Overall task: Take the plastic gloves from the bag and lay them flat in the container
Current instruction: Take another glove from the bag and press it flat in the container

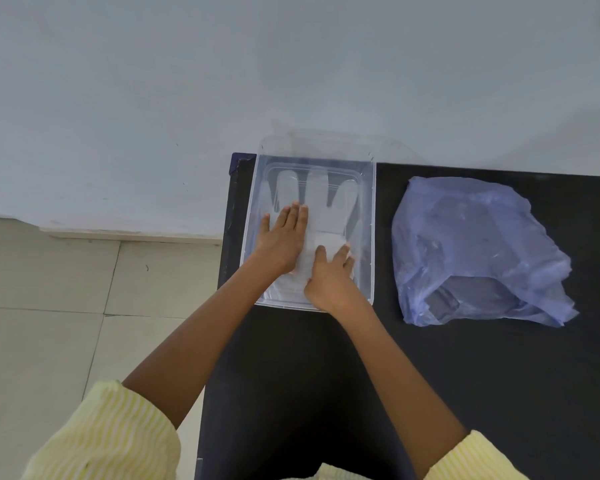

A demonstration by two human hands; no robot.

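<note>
A clear plastic container (pixel 368 237) stands on the black table near its far left corner. Translucent plastic gloves (pixel 317 199) lie spread inside it, fingers pointing away from me. My left hand (pixel 283 237) presses flat on the left part of the gloves, fingers straight and together. My right hand (pixel 331 275) rests on the cuff end near the container's front, fingers slightly curled on the plastic. A crumpled blue plastic bag (pixel 475 251) lies to the right of the container, its opening toward me.
The black table (pixel 326 375) stands against a pale wall (pixel 187 81). Its left edge runs just left of the container, with tiled floor (pixel 49 306) below. Yellow striped sleeves show at the bottom corners.
</note>
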